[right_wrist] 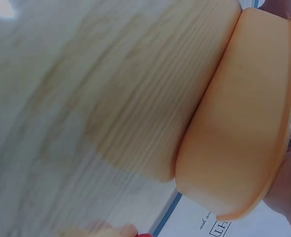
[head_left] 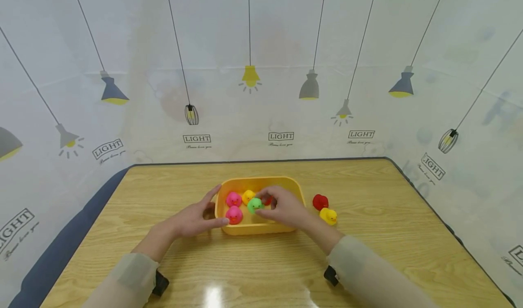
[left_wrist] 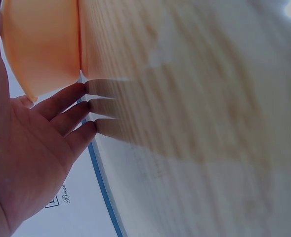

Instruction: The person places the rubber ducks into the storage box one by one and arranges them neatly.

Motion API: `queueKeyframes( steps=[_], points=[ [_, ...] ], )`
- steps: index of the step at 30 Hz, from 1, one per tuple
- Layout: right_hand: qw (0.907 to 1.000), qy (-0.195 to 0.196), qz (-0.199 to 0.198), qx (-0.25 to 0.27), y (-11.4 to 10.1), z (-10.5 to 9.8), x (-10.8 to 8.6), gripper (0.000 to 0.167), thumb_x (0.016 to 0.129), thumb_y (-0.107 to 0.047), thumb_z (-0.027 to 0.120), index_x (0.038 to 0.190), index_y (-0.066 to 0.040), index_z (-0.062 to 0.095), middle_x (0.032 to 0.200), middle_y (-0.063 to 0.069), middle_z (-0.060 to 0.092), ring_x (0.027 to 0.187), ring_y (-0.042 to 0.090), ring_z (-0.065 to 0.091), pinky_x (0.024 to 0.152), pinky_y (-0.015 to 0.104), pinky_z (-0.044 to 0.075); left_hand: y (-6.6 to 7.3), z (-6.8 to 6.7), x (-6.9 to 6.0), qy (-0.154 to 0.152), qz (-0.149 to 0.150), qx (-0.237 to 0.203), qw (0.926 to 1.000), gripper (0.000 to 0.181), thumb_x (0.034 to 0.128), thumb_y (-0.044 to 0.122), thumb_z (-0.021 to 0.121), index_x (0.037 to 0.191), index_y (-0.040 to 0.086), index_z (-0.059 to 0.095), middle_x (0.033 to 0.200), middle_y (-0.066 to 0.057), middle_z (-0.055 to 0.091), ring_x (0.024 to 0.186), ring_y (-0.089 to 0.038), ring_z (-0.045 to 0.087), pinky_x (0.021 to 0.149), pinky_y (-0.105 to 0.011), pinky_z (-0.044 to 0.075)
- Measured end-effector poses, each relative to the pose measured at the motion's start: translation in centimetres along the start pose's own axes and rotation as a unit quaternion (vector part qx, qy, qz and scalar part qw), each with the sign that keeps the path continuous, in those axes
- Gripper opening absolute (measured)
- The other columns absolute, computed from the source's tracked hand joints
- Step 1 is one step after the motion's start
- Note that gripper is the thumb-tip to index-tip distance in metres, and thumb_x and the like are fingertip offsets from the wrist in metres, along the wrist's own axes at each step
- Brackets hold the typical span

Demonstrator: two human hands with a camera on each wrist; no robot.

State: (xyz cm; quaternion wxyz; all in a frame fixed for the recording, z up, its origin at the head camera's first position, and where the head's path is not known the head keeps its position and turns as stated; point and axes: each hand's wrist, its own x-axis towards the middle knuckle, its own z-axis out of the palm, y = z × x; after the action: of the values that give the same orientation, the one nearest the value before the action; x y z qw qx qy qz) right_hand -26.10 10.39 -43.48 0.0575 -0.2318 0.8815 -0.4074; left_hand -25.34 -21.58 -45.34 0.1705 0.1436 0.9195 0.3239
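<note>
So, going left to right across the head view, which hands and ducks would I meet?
Left hand → two pink ducks → inner yellow duck → green duck → right hand → outer red duck → outer yellow duck.

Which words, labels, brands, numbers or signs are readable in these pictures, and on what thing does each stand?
"LIGHT": inside printed boxes, repeated across the backdrop.
"love you": script beneath the boxes; its first word is too small to read surely.
Faint marks at the backdrop's right: too blurred to read.
</note>
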Motion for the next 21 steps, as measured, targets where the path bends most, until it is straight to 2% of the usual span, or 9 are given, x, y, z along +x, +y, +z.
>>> queueKeyframes(
  steps=[4,12,21],
  points=[
    [0.9999,-0.001,0.013,-0.007,-0.44,0.36,0.16,0.038,0.097,-0.029,0.087,0.13,-0.017,0.075,0.114,-0.002,0.07,0.095,0.018,0.06,0.081,0.026,0.055,-0.02,0.0,0.03,0.0,0.002,-0.001,1.0,0.111,0.0945,0.075,0.071,0.176,0.044,0.002,0.165,-0.021,0.055,0.15,-0.049,0.053,0.125,-0.073,0.037],
    [0.9995,-0.007,0.032,-0.004,-0.41,0.55,0.25,0.038,0.097,-0.031,0.087,0.13,-0.018,0.075,0.113,-0.002,0.07,0.094,0.019,0.06,0.077,0.028,0.055,0.03,0.08,-0.02,-0.005,0.002,-0.006,1.0,0.112,0.0943,0.075,0.071,0.176,0.045,0.001,0.166,-0.022,0.054,0.151,-0.049,0.052,0.125,-0.074,0.037],
    [0.9993,-0.018,0.027,-0.019,0.22,1.06,0.67,0.036,0.095,-0.032,0.088,0.125,-0.016,0.076,0.109,-0.004,0.072,0.095,0.017,0.06,0.082,0.028,0.054,0.1,0.03,-0.13,-0.001,-0.001,0.002,1.0,0.112,0.0945,0.077,0.07,0.177,0.042,0.001,0.166,-0.02,0.054,0.151,-0.048,0.052,0.125,-0.073,0.037]
  ],
)
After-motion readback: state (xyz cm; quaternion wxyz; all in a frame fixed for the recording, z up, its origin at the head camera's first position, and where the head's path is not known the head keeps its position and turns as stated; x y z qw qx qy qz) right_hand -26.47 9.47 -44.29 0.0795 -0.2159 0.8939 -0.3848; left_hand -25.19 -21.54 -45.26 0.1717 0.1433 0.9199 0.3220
